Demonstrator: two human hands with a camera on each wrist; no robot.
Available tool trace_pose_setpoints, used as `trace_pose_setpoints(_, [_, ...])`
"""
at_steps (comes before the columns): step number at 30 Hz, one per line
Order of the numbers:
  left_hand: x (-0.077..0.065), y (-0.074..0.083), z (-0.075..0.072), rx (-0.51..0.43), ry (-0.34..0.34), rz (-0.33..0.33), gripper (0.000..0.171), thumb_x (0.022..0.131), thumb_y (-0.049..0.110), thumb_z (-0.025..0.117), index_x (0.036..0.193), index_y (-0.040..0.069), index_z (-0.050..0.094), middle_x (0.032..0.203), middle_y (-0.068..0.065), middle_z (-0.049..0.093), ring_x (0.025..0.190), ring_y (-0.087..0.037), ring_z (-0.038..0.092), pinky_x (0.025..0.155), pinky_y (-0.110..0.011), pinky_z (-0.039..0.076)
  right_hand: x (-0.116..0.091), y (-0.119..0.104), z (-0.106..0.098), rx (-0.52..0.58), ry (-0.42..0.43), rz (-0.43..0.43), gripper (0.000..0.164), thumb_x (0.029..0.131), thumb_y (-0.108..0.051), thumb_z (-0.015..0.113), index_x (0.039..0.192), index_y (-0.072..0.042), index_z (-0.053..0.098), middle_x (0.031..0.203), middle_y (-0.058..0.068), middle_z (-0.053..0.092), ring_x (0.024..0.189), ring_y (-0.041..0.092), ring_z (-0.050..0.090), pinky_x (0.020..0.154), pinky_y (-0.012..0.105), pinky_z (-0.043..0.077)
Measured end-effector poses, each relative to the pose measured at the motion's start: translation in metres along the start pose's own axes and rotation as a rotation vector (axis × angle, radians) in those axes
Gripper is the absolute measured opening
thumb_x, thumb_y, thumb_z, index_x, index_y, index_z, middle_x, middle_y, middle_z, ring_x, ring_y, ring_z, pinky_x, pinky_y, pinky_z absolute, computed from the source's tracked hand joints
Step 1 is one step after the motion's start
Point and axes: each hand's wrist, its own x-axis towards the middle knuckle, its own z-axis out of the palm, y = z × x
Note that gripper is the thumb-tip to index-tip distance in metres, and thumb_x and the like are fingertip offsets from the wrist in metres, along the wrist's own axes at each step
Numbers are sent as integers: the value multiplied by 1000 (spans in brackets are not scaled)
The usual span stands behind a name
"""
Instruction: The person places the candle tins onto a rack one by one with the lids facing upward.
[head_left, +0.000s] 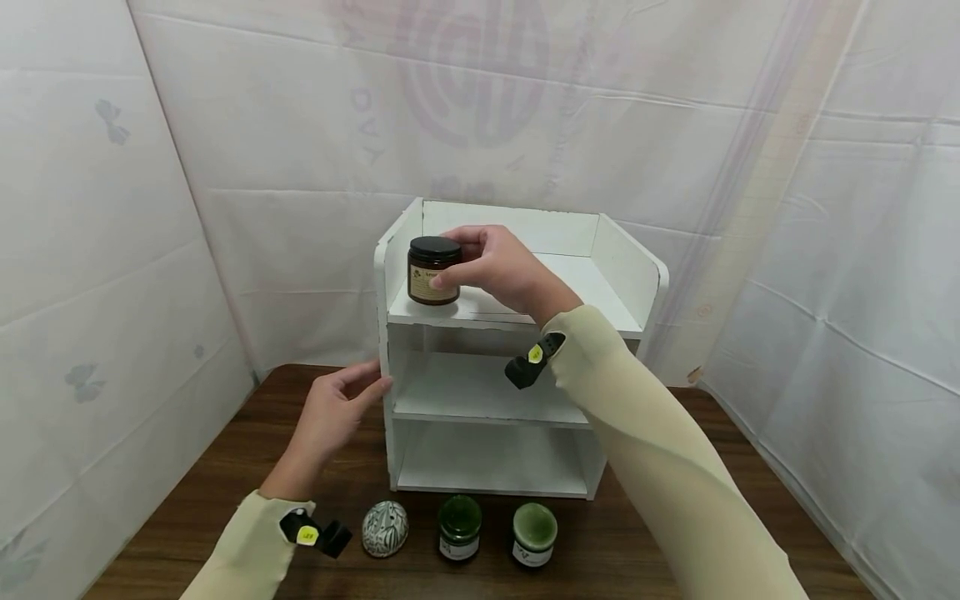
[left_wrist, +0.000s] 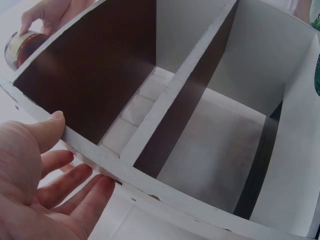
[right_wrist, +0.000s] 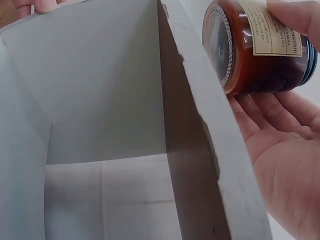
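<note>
My right hand (head_left: 504, 271) grips an amber glass candle jar (head_left: 433, 282) with a black lid and a cream label, thumb across the label. The jar is upright at the left end of the top board of a white shelf unit (head_left: 487, 388). In the right wrist view the amber jar (right_wrist: 260, 47) shows its base, with fingers curled behind it. Lower down, my left hand (head_left: 333, 408) touches the unit's left side panel. Its thumb (left_wrist: 49, 131) lies at the panel's front edge in the left wrist view, the other fingers along the outer face.
Before the unit, on the brown wooden table (head_left: 315, 575), stand a black-and-white patterned egg-shaped object (head_left: 385, 529), a dark green jar (head_left: 459, 527) and a lighter green jar (head_left: 533, 534). White sheeting (head_left: 300, 167) hangs behind and at both sides.
</note>
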Motion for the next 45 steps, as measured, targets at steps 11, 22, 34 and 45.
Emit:
trace_pose_setpoints(11, [0,-2,1,-14,2,1,60,97,45,70,142,6,61,139,-14,66,129,-29,60,86,-9,47,6,7,-4,14,-3,34,50,80,6,78,128,0,66,124,16,71,110,21,67,104,36,53])
trace_pose_setpoints(22, [1,-3,1,10,-4,1,61,98,45,69,143,6,59,142,-13,63,136,-29,55,104,-39,50,12,11,-3,7,-43,47,53,81,7,76,132,2,62,127,19,69,112,21,66,104,36,53])
trace_pose_setpoints(34, [1,-2,2,6,-7,3,63,97,47,69,144,6,59,143,-13,63,138,-29,53,108,-50,47,14,12,-3,8,-60,73,55,81,9,75,133,1,60,130,18,67,118,23,65,109,37,50])
trace_pose_setpoints(45, [1,1,1,0,-7,-6,62,98,45,69,144,5,58,144,-15,62,138,-31,53,108,-50,47,13,9,-3,20,-68,96,60,82,11,74,139,2,55,137,19,63,123,25,62,111,39,48])
